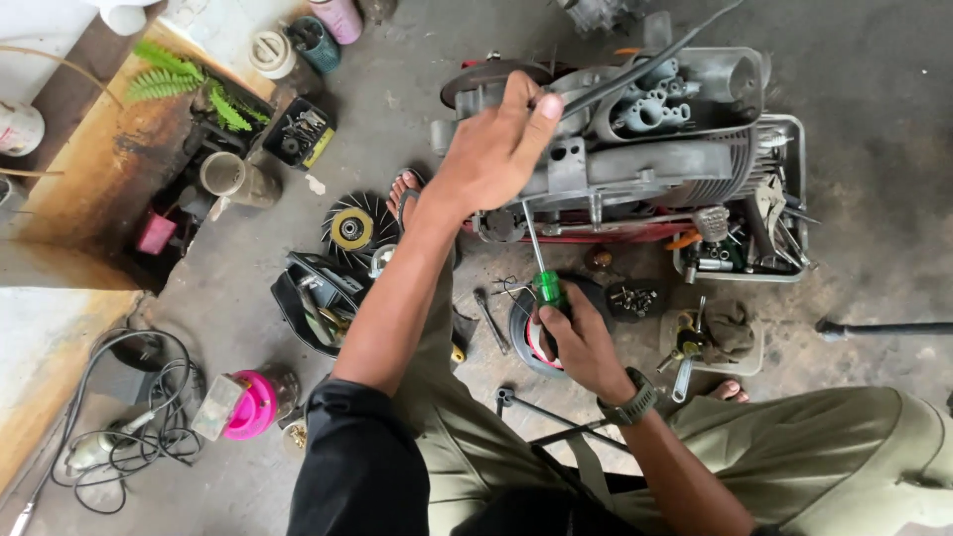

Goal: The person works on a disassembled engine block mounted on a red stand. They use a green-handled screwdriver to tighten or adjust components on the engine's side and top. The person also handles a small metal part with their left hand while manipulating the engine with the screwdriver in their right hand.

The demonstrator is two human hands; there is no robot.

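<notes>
The green-handled screwdriver (544, 281) stands nearly upright in front of you, its thin shaft running up into the underside of the grey engine block (635, 149), which sits on the concrete floor (874, 60) over a red base. Your right hand (581, 342) has its grip clenched around the green handle, a dark watch at its wrist. Your left hand (496, 149) rests on top of the engine block near its left end, fingers spread over the casing and the thumb laid along a black hose (645, 62); its grip is released, pressing rather than holding.

Just right of the engine, a grey tray (789, 199) holds pliers and loose tools. Below it, a small tray (710, 342) carries a rag and fittings. A wrench (490, 320) lies on the floor beside the screwdriver. Farther left sit a finned fan wheel (352, 228), a pink-topped jar (248, 402) and a coil of black cable (129, 417).
</notes>
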